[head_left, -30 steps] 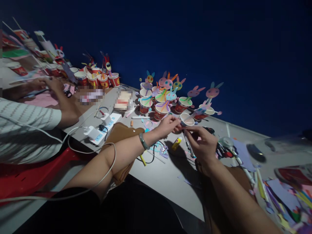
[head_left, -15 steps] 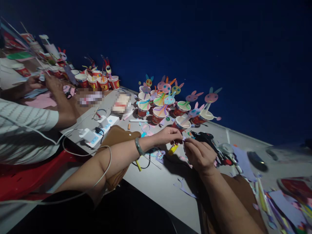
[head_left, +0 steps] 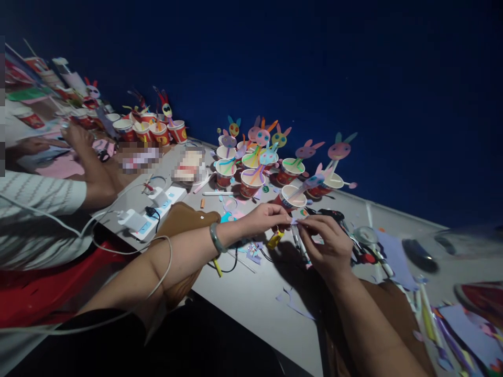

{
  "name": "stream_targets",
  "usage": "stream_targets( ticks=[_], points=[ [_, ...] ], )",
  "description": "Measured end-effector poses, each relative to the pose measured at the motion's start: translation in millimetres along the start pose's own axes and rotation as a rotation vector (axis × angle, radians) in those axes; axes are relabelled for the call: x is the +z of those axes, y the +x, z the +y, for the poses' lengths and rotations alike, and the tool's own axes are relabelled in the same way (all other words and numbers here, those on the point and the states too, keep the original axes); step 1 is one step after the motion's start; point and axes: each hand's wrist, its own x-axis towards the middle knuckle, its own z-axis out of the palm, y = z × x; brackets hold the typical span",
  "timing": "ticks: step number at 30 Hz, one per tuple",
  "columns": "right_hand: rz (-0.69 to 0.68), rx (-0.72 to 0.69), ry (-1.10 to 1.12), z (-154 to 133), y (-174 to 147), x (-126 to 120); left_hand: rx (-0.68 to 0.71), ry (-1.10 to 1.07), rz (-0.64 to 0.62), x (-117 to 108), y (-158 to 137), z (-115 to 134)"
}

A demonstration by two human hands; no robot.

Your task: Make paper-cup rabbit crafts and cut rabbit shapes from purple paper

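Observation:
Between my two hands is a small lilac paper piece [head_left: 294, 222], pinched at its edges by the fingertips. My left hand [head_left: 268, 217], with a bangle on its wrist, closes thumb and forefinger on the near-left side. From the right, my right hand [head_left: 328, 243] grips the other side, its fingers bent. Just below them a yellow object [head_left: 275, 239] lies on the table, and a pen-like stick [head_left: 296, 238] is partly hidden by my right hand. Beyond my hands stands a paper cup [head_left: 291, 198] with a paper rabbit head [head_left: 315, 180] leaning from it.
More cups with rabbit figures [head_left: 252, 183] crowd the table's back edge. A white power strip [head_left: 159, 214] with plugged chargers and a loose cable lies left. Scissors-like dark tools [head_left: 338, 222], lilac paper [head_left: 396, 262] and scraps lie right. A co-worker's arm [head_left: 94, 167] is at far left.
The view has shifted slightly, so the table things sit further left. My right fingers have spread a little, still on the paper. The co-worker's hands have moved apart over the pink paper.

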Motion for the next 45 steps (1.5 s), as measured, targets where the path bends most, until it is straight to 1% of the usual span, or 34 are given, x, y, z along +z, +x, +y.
stream_targets(
  ticks=[1,3,5,6,8,10,12,17,19,21,25,26,27,28,29,30,31,32,33,35,39,45],
  points=[
    [-0.028,0.07,0.057,-2,1,0,-0.045,-0.024,-0.011,1,1,-1],
    [-0.093,0.295,0.229,-3,2,1,-0.112,-0.069,-0.004,2,2,-2],
    [-0.152,0.535,0.443,-3,2,4,-0.133,-0.09,0.039,2,4,-3],
    [-0.165,0.63,0.539,-1,2,5,-0.129,-0.087,0.063,1,4,-3],
    [-0.163,0.747,0.673,1,1,7,-0.119,-0.047,0.098,0,5,-2],
    [-0.146,0.799,0.731,4,1,9,-0.109,0.012,0.1,-2,4,0],
    [-0.145,0.823,0.737,5,0,10,-0.073,0.066,0.071,-4,3,1],
    [-0.158,0.818,0.682,7,-1,13,0.122,0.215,-0.044,-9,1,0],
    [-0.154,0.824,0.673,7,-1,13,0.144,0.246,-0.056,-12,1,0],
    [-0.136,0.833,0.669,6,0,13,0.135,0.251,-0.003,-15,3,3],
    [-0.118,0.835,0.644,1,3,12,0.156,0.163,0.203,-24,7,14],
    [-0.087,0.838,0.626,-1,4,12,0.174,0.141,0.261,-27,8,17],
    [-0.005,0.83,0.602,-2,6,11,0.191,0.122,0.317,-30,9,20],
    [0.121,0.803,0.575,-3,8,10,0.207,0.105,0.37,-33,11,22],
    [0.277,0.76,0.553,-2,10,9,0.219,0.087,0.42,-35,12,24],
    [0.447,0.702,0.54,0,12,8,0.226,0.068,0.464,-37,13,26],
    [0.578,0.648,0.543,3,15,6,0.23,0.048,0.5,-38,13,27],
    [0.672,0.612,0.562,6,17,4,0.233,0.03,0.528,-38,14,28],
    [0.728,0.598,0.591,11,19,2,0.237,0.012,0.548,-39,14,28],
    [0.774,0.622,0.651,19,21,-2,0.255,-0.022,0.567,-38,15,28],
    [0.795,0.689,0.71,29,22,-6,0.27,-0.053,0.577,-37,15,27],
    [0.798,0.672,0.681,33,19,-6,0.287,-0.042,0.605,-37,16,26]
  ],
)
